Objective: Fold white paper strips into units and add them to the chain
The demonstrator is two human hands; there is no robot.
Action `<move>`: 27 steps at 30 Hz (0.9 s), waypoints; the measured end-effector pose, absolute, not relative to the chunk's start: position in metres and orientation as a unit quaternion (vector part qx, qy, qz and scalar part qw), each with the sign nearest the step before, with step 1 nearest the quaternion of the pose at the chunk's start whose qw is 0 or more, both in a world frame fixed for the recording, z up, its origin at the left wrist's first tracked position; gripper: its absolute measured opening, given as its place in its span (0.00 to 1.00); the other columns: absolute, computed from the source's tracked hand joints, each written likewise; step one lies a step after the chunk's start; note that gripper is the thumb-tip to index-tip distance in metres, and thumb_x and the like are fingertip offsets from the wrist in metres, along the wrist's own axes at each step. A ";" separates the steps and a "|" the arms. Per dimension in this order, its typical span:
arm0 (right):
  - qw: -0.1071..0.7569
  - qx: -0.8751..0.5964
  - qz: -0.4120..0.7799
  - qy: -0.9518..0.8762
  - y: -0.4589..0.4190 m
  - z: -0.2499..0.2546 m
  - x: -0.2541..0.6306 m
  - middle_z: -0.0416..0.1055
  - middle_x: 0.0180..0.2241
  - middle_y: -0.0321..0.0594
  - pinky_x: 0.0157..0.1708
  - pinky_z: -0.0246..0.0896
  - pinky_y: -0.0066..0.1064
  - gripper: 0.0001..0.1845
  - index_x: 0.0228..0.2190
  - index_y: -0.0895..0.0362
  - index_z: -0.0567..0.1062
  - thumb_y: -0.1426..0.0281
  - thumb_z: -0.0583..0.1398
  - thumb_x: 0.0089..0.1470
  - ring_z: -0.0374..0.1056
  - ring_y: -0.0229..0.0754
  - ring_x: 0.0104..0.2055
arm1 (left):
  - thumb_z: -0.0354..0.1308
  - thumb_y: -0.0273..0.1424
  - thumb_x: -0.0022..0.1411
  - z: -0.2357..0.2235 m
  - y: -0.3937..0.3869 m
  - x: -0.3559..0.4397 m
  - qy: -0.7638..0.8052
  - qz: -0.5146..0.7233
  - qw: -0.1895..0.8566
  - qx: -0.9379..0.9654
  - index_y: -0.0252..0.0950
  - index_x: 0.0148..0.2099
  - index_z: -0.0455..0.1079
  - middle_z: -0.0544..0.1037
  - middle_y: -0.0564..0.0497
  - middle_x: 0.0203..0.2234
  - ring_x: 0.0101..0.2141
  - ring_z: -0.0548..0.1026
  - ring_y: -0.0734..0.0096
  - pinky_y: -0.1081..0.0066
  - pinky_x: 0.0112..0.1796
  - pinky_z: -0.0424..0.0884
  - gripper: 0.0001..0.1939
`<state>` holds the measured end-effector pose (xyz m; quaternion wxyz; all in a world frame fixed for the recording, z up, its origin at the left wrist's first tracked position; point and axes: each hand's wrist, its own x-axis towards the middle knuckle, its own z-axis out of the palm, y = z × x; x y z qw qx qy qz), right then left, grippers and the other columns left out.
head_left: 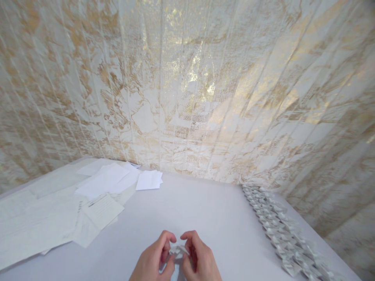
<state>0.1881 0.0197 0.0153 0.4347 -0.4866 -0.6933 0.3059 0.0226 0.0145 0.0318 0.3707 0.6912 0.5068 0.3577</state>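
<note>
Close to the table's front edge, a small folded piece of white paper (178,250) is held between my two hands. My left hand (156,257) grips its left side with thumb and curled fingers. On the other side, my right hand (200,257) pinches it in the same way. Several creases and raised points show on the paper, but the fingers cover part of it, so its full shape is hidden.
Printed sheets (38,218) and blank white paper (105,177) lie spread over the table's left side. A small stack of white squares (149,180) sits at the back. Rows of folded paper pieces (278,234) run along the right edge. A gold-patterned curtain (187,97) hangs behind the table (205,207).
</note>
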 end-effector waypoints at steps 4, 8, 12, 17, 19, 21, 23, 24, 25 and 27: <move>0.437 -0.494 0.336 -0.672 0.020 0.019 0.188 0.54 0.22 0.26 0.22 0.47 0.25 0.16 0.39 0.55 0.70 0.77 0.54 0.45 0.52 0.34 0.20 | 0.46 0.31 0.61 0.034 0.013 0.021 0.499 0.387 0.378 0.677 0.41 0.42 0.62 0.60 0.59 0.24 0.24 0.65 0.72 0.75 0.28 0.61 0.08; 0.455 -0.496 0.366 -0.643 0.021 0.020 0.187 0.54 0.22 0.26 0.22 0.46 0.25 0.13 0.38 0.56 0.70 0.75 0.54 0.47 0.52 0.34 0.21 | 0.45 0.34 0.62 0.035 0.012 0.022 0.506 0.393 0.382 0.667 0.42 0.41 0.62 0.61 0.59 0.24 0.23 0.65 0.72 0.76 0.28 0.61 0.07; 0.460 -0.491 0.375 -0.637 0.021 0.021 0.187 0.53 0.21 0.25 0.22 0.46 0.24 0.14 0.37 0.56 0.70 0.76 0.55 0.46 0.51 0.34 0.21 | 0.47 0.35 0.61 0.036 0.011 0.022 0.506 0.395 0.377 0.668 0.42 0.41 0.63 0.60 0.59 0.23 0.24 0.65 0.71 0.76 0.28 0.62 0.07; 0.461 -0.488 0.374 -0.640 0.020 0.020 0.186 0.53 0.21 0.25 0.22 0.46 0.24 0.14 0.38 0.55 0.70 0.76 0.56 0.46 0.51 0.34 0.21 | 0.46 0.35 0.63 0.039 0.011 0.022 0.506 0.394 0.376 0.669 0.42 0.41 0.63 0.60 0.60 0.22 0.23 0.65 0.71 0.76 0.26 0.61 0.07; 0.460 -0.489 0.374 -0.640 0.020 0.020 0.186 0.53 0.21 0.25 0.22 0.45 0.25 0.14 0.38 0.55 0.70 0.76 0.55 0.46 0.51 0.34 0.20 | 0.47 0.34 0.62 0.040 0.011 0.022 0.506 0.397 0.374 0.668 0.42 0.41 0.62 0.60 0.60 0.23 0.23 0.64 0.72 0.76 0.26 0.60 0.07; 0.460 -0.492 0.375 -0.637 0.020 0.018 0.186 0.53 0.20 0.25 0.22 0.45 0.25 0.14 0.38 0.55 0.70 0.75 0.55 0.46 0.51 0.34 0.21 | 0.48 0.31 0.60 0.041 0.010 0.023 0.508 0.399 0.369 0.668 0.42 0.42 0.62 0.59 0.60 0.23 0.22 0.63 0.72 0.77 0.26 0.61 0.07; 0.460 -0.495 0.375 -0.635 0.020 0.017 0.185 0.52 0.21 0.25 0.22 0.45 0.25 0.15 0.38 0.55 0.70 0.76 0.54 0.45 0.51 0.35 0.21 | 0.48 0.29 0.57 0.041 0.009 0.023 0.511 0.393 0.361 0.674 0.42 0.42 0.62 0.59 0.60 0.23 0.22 0.63 0.73 0.77 0.26 0.60 0.09; 0.460 -0.495 0.372 -0.636 0.020 0.015 0.185 0.52 0.21 0.25 0.22 0.45 0.25 0.15 0.38 0.55 0.70 0.76 0.54 0.45 0.51 0.35 0.21 | 0.47 0.29 0.57 0.041 0.009 0.023 0.512 0.388 0.355 0.679 0.42 0.42 0.63 0.58 0.60 0.23 0.22 0.63 0.72 0.77 0.26 0.60 0.10; 0.459 -0.496 0.367 -0.639 0.020 0.014 0.185 0.52 0.21 0.25 0.22 0.46 0.25 0.15 0.38 0.55 0.70 0.76 0.53 0.46 0.52 0.35 0.21 | 0.47 0.28 0.56 0.041 0.009 0.023 0.514 0.383 0.346 0.685 0.42 0.42 0.63 0.58 0.61 0.22 0.22 0.63 0.72 0.77 0.26 0.60 0.11; 0.459 -0.493 0.350 -0.651 0.020 0.011 0.185 0.53 0.20 0.25 0.22 0.47 0.24 0.15 0.38 0.55 0.70 0.77 0.54 0.46 0.52 0.35 0.20 | 0.47 0.28 0.55 0.042 0.008 0.023 0.518 0.375 0.325 0.696 0.42 0.42 0.63 0.58 0.61 0.22 0.22 0.64 0.72 0.76 0.26 0.59 0.12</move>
